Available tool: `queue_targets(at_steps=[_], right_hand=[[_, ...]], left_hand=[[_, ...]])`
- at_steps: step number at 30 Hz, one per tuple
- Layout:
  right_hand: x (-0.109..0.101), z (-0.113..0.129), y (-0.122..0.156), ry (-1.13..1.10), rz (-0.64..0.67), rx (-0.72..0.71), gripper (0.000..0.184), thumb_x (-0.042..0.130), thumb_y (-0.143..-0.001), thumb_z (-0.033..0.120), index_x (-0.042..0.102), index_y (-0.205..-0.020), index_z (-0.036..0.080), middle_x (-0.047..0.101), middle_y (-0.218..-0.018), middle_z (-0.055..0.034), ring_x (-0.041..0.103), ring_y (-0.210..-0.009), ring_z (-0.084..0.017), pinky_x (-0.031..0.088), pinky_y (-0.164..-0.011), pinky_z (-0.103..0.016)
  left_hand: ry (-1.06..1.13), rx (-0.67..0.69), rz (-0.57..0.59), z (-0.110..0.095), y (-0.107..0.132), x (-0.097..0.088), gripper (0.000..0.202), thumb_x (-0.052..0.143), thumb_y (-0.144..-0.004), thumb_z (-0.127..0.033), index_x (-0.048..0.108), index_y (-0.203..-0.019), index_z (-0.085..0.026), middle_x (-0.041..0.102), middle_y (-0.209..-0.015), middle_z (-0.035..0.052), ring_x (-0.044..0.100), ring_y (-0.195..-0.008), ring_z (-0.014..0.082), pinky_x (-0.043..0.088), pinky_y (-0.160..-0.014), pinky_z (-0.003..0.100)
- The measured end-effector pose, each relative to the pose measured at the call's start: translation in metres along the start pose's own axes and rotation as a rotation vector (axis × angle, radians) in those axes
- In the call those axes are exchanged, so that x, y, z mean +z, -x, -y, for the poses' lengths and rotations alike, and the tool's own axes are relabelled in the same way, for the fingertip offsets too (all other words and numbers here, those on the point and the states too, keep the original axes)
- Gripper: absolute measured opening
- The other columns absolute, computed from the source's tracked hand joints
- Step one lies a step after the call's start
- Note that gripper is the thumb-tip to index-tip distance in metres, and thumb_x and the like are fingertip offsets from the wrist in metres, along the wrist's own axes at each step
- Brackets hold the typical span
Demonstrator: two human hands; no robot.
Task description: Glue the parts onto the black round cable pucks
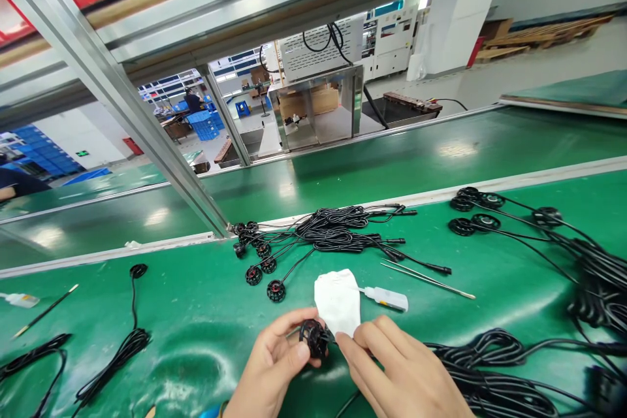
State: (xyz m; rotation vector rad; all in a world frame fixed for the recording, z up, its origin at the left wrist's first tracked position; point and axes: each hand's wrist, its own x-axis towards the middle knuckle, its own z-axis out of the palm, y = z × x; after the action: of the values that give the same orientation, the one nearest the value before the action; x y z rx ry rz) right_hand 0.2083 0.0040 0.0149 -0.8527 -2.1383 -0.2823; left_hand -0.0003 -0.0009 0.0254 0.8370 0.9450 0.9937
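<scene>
A small black round slotted part (313,337) is held between the thumb and fingers of my left hand (274,362), above the green mat. My right hand (392,362) is pinched at the right side of that part, fingertips against a thin dark piece that I cannot make out. Just behind the hands lies a white cloth or paper (337,300). A small clear bottle with a thin nozzle (388,298) rests at its right, the nozzle tip by the white sheet.
Bundled black cables with round ends (333,228) lie behind the hands. More coils (494,379) spread at the right. Tweezers (431,279) lie right of the bottle. At the left are a looped cable (112,362) and a brush-like stick (46,310). A metal post (147,124) rises beyond.
</scene>
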Motion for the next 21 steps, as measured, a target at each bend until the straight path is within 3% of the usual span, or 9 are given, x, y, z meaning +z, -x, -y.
queue_targets(at_steps=[2,8,11,16,21], right_hand=[[-0.0003,0.0006,0.0012,-0.008,-0.003,0.000,0.022,0.048,-0.095,0.008,0.068,-0.103,0.009,0.054,-0.072,-0.0052,0.047,-0.064,-0.017,0.035,-0.057,-0.031],[-0.0041,0.0029,-0.0030,0.059,-0.039,-0.053,0.020,0.049,-0.094,0.007,0.067,-0.104,0.007,0.056,-0.070,-0.0041,0.047,-0.062,-0.016,0.036,-0.059,-0.031],[-0.0034,0.0030,-0.0044,0.057,-0.016,-0.043,0.021,0.047,-0.094,0.007,0.067,-0.101,0.009,0.055,-0.070,-0.0047,0.048,-0.063,-0.016,0.036,-0.058,-0.030],[0.0003,0.0038,-0.0020,-0.004,0.012,0.011,0.019,0.049,-0.091,0.006,0.066,-0.092,0.012,0.050,-0.069,-0.0037,0.045,-0.063,-0.017,0.033,-0.056,-0.030],[0.0012,0.0050,-0.0024,-0.001,0.041,0.050,0.024,0.044,-0.091,0.005,0.063,-0.080,0.015,0.046,-0.069,-0.0034,0.043,-0.063,-0.017,0.033,-0.056,-0.030]], left_hand=[[-0.028,0.009,-0.007,-0.0006,0.0011,0.0009,0.048,0.082,-0.077,-0.043,0.073,-0.119,-0.020,0.071,-0.114,0.0125,0.062,-0.100,0.0221,0.051,-0.082,0.028],[0.003,-0.057,0.087,0.0021,-0.0005,-0.0016,0.046,0.076,-0.082,-0.045,0.073,-0.118,-0.017,0.071,-0.094,0.0106,0.066,-0.076,0.0171,0.050,-0.067,0.024],[0.011,-0.075,0.086,0.0011,-0.0011,-0.0015,0.044,0.075,-0.083,-0.044,0.073,-0.117,-0.016,0.070,-0.094,0.0106,0.066,-0.074,0.0164,0.049,-0.064,0.023],[-0.056,0.003,0.044,-0.0022,0.0011,0.0008,0.046,0.078,-0.081,-0.043,0.071,-0.118,-0.017,0.070,-0.113,0.0134,0.065,-0.090,0.0204,0.051,-0.075,0.026],[-0.159,0.064,0.067,0.0012,0.0012,-0.0034,0.043,0.079,-0.080,-0.041,0.071,-0.117,-0.019,0.070,-0.122,0.0128,0.063,-0.114,0.0267,0.048,-0.096,0.031]])
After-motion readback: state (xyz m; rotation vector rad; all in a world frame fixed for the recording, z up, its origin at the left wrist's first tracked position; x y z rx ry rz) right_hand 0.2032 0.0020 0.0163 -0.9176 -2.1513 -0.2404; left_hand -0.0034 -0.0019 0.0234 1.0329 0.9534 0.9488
